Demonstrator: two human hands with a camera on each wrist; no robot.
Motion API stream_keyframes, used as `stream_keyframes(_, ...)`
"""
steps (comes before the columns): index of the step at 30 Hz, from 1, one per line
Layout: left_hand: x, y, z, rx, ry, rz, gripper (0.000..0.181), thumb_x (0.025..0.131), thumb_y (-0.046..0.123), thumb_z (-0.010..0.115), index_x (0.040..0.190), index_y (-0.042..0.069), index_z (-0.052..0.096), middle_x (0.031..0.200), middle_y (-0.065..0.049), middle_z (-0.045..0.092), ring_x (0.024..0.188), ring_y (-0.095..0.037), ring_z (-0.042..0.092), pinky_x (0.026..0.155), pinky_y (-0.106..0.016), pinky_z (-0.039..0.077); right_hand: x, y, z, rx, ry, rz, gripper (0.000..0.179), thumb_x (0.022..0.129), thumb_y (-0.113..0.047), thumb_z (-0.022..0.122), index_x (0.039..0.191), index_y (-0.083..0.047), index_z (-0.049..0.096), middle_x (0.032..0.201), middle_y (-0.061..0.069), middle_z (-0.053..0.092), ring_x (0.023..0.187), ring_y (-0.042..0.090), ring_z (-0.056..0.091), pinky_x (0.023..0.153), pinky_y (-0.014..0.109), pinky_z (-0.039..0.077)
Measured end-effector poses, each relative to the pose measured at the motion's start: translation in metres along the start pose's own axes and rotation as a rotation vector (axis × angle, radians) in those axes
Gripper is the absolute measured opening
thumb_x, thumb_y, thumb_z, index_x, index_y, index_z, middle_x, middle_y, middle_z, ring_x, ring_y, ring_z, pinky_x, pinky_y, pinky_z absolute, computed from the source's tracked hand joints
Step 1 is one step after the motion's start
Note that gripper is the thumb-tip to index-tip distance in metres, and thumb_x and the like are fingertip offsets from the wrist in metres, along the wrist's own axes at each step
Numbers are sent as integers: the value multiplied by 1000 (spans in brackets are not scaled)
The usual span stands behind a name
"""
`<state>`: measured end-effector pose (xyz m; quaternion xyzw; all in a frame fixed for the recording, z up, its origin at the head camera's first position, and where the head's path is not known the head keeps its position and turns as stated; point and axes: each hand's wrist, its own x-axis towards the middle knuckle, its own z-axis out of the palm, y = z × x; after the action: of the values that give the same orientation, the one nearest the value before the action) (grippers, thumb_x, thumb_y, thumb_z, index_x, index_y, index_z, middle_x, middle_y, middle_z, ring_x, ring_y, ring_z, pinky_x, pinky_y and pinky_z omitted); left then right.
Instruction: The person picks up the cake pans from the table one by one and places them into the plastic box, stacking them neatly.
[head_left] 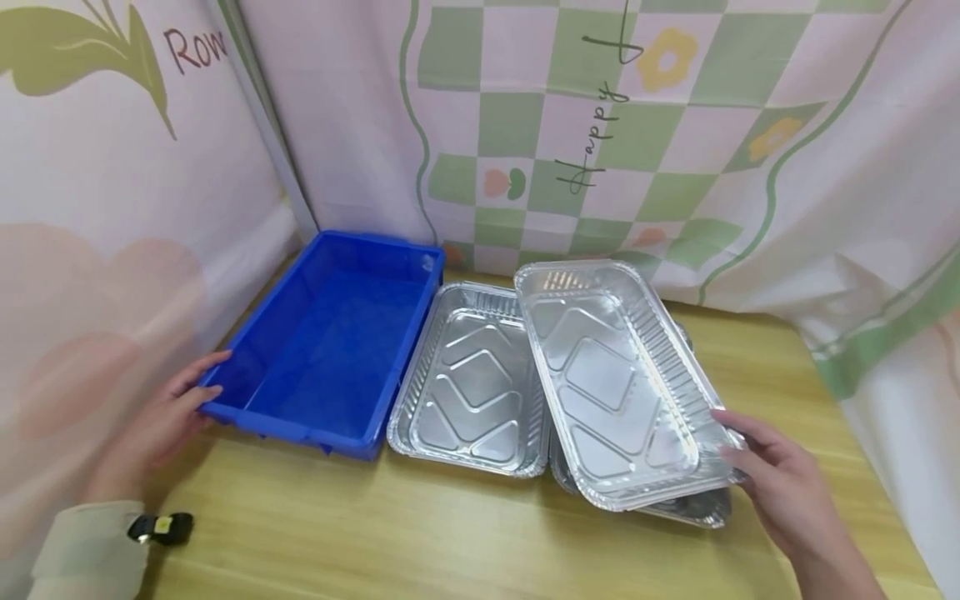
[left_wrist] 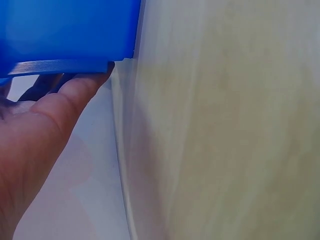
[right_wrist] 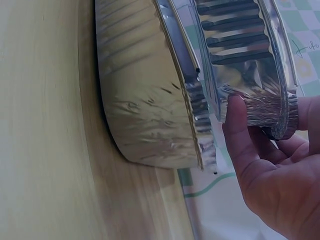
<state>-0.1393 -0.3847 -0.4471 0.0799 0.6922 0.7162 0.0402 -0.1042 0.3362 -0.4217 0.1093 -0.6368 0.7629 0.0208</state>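
Note:
My left hand (head_left: 176, 408) grips the front left corner of a blue plastic tray (head_left: 247, 367), its thumb over the rim; in the left wrist view fingers reach under the blue rim (left_wrist: 60, 66). My right hand (head_left: 783, 475) pinches the near right corner of a foil baking pan (head_left: 600, 367), which is raised and tilted. Beneath that pan, mostly hidden, lies another foil pan (head_left: 705, 507); the right wrist view shows this lower pan's side (right_wrist: 135, 100) and the held pan (right_wrist: 240, 55) apart from it. Between them and the blue tray sits one more foil pan (head_left: 480, 392).
All of this stands on a wood-grain table (head_left: 420, 533). A checked curtain (head_left: 570, 125) hangs close behind the trays, and a printed cloth (head_left: 112, 250) borders the left side. More white cloth (head_left: 885, 275) hangs at the right. A black strap (head_left: 161, 527) is on the left wrist.

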Motion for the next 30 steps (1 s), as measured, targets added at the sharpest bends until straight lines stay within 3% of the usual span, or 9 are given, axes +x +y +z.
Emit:
stream_keyframes(21,-2,2,2,17,22,-11,45,104,5,44,145,25,48,109,2,47,72,-4,54,64,-22,51,26,8,45,-154,24,5,41,92,15,53,131,3,59,119,2,58,93,8,52,74,17,49)
stream_keyframes(26,-2,2,2,9,24,-5,45,104,4,43,144,25,49,109,3,49,73,-4,55,64,-21,51,29,8,56,-178,42,23,39,92,12,56,129,0,61,112,0,57,74,4,47,60,15,44)
stream_keyframes(30,-1,0,2,21,29,-11,45,104,6,45,144,26,49,111,3,46,70,-3,52,62,-21,50,32,7,67,-182,37,50,38,93,10,57,128,-2,62,113,1,56,67,2,46,55,14,43)
